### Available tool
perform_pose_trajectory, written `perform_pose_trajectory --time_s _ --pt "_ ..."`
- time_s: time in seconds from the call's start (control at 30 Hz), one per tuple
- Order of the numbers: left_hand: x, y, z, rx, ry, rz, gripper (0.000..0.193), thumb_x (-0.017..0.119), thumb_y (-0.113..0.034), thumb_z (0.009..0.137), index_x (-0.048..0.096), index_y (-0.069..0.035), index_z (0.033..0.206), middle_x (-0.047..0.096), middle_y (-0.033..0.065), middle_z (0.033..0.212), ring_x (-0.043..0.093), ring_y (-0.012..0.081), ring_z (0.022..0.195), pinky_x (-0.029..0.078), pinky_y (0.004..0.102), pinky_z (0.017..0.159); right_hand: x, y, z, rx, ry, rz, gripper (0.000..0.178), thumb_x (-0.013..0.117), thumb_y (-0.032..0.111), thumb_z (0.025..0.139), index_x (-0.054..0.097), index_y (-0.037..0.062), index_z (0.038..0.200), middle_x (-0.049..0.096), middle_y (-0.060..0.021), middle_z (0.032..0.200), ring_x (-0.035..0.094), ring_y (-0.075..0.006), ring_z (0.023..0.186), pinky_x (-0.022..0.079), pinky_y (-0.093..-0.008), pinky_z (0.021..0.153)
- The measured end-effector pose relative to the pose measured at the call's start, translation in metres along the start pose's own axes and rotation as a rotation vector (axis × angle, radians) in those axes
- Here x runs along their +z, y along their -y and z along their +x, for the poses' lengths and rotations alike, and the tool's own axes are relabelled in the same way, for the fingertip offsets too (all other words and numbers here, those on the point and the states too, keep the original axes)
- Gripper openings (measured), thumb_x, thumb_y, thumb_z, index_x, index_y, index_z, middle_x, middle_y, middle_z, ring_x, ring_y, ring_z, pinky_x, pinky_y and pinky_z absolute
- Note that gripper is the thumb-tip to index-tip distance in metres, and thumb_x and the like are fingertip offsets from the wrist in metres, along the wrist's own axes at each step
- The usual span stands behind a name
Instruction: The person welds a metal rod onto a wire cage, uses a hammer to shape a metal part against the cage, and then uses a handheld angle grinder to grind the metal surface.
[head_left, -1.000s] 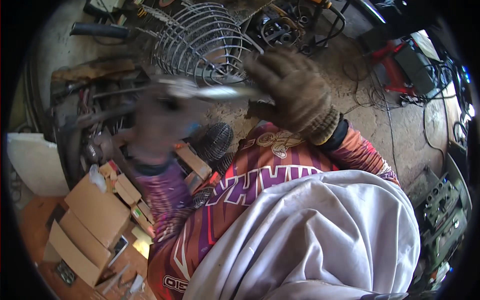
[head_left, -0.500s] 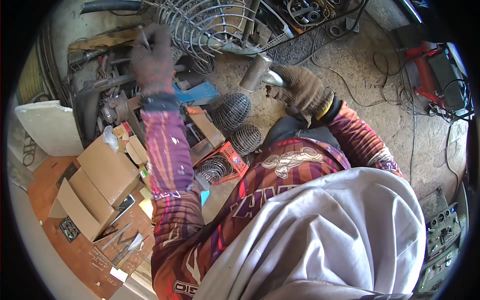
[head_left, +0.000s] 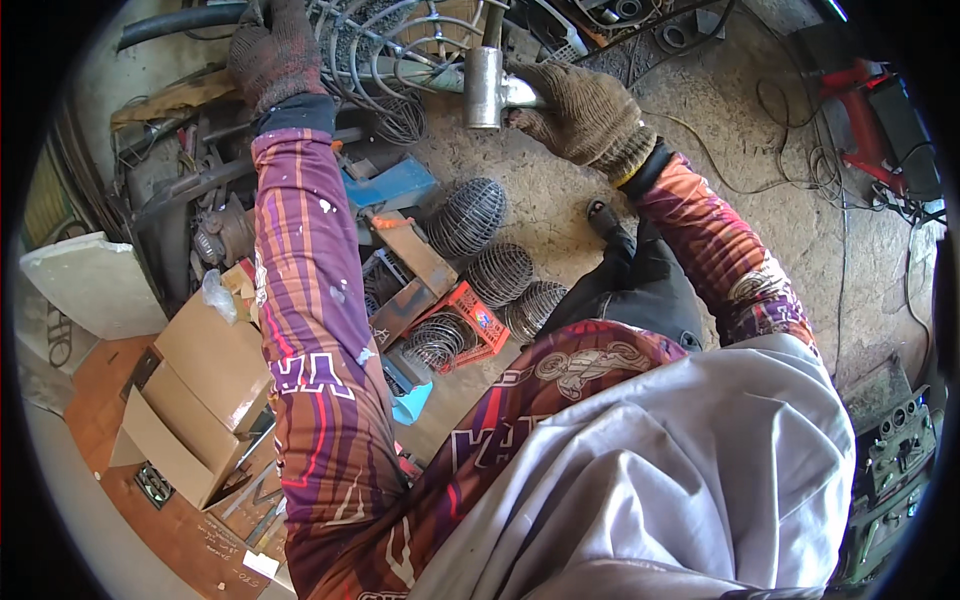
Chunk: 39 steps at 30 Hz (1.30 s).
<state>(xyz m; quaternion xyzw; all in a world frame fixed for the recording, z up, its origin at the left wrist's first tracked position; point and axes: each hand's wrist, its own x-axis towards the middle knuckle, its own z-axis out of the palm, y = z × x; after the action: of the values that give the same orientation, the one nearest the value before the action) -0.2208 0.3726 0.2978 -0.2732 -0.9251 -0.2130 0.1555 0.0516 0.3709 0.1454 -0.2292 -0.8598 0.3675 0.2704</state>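
Observation:
My right hand (head_left: 585,112), in a brown knit glove, grips a hammer (head_left: 484,90) by its pale metal handle. The hammer's cylindrical steel head stands against the lower edge of a cage of curved metal rods (head_left: 385,45); whether they touch I cannot tell. At the cage's left side is my gloved left hand (head_left: 275,60), its fingers curled near the top edge of the picture. What those fingers hold, if anything, is hidden. A dark hose (head_left: 180,25) runs to the left of that hand.
Rounded wire coils (head_left: 466,216) stand on the floor beside a red box (head_left: 480,325). A blue metal piece (head_left: 390,186) lies among tools and scrap. Left stands an open cardboard box (head_left: 205,370). A red machine (head_left: 850,115) with cables is at right, a tool case (head_left: 890,450) below.
My left hand has moved up and left to the cage's side. The hammer has gone up and left to the cage's edge, its head now upright. My body has shifted, showing a leg and foot.

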Motion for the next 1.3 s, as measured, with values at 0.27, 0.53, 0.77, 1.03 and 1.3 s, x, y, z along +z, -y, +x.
perform_pose_trajectory --time_s 0.27,0.53,0.77,1.03,1.3 --pt "-0.007 0.023 -0.001 0.137 0.041 -0.279 0.066 0.061 -0.066 0.083 0.072 -0.007 0.111 0.073 0.016 0.104 0.067 0.0341 0.095 0.05 0.0415 0.084 -0.005 0.002 0.018 0.127 0.133 -0.074 0.061 0.07 0.047 0.086 0.056 0.0152 0.135 0.067 -0.0154 0.103 0.067 -0.0333 0.095 0.055 -0.0428 0.078" --pt "0.004 -0.036 -0.031 -0.053 0.002 -0.174 0.056 0.067 -0.056 0.084 0.072 -0.008 0.112 0.074 0.0124 0.102 0.068 0.0265 0.094 0.05 0.0373 0.084 0.002 -0.017 0.016 0.108 0.08 -0.154 0.059 0.064 0.052 0.088 0.052 0.0198 0.137 0.07 -0.0177 0.094 0.07 -0.035 0.081 0.057 -0.0458 0.07" --pt "0.005 0.023 -0.005 0.111 0.068 -0.363 0.056 0.067 -0.058 0.083 0.073 -0.009 0.11 0.074 0.0116 0.1 0.067 0.0259 0.091 0.049 0.0385 0.083 -0.016 0.012 0.025 0.086 0.197 -0.114 0.055 0.065 0.05 0.088 0.056 0.0173 0.131 0.07 -0.0158 0.092 0.07 -0.0339 0.08 0.057 -0.0439 0.068" --pt "0.015 0.016 -0.005 0.073 0.06 -0.346 0.056 0.067 -0.058 0.082 0.073 -0.009 0.109 0.073 0.0113 0.1 0.067 0.0263 0.091 0.049 0.0399 0.082 0.004 -0.006 0.003 -0.044 0.085 -0.164 0.056 0.063 0.053 0.089 0.054 0.0202 0.133 0.067 -0.0139 0.095 0.07 -0.0303 0.077 0.057 -0.0421 0.061" --pt "0.001 0.019 -0.004 0.119 0.001 -0.33 0.062 0.067 -0.06 0.08 0.073 -0.005 0.108 0.073 0.0163 0.098 0.067 0.0306 0.088 0.05 0.0422 0.08 -0.009 -0.004 0.01 0.072 0.046 -0.132 0.061 0.063 0.054 0.089 0.05 0.0191 0.138 0.068 -0.0148 0.097 0.071 -0.0309 0.086 0.058 -0.0434 0.067"
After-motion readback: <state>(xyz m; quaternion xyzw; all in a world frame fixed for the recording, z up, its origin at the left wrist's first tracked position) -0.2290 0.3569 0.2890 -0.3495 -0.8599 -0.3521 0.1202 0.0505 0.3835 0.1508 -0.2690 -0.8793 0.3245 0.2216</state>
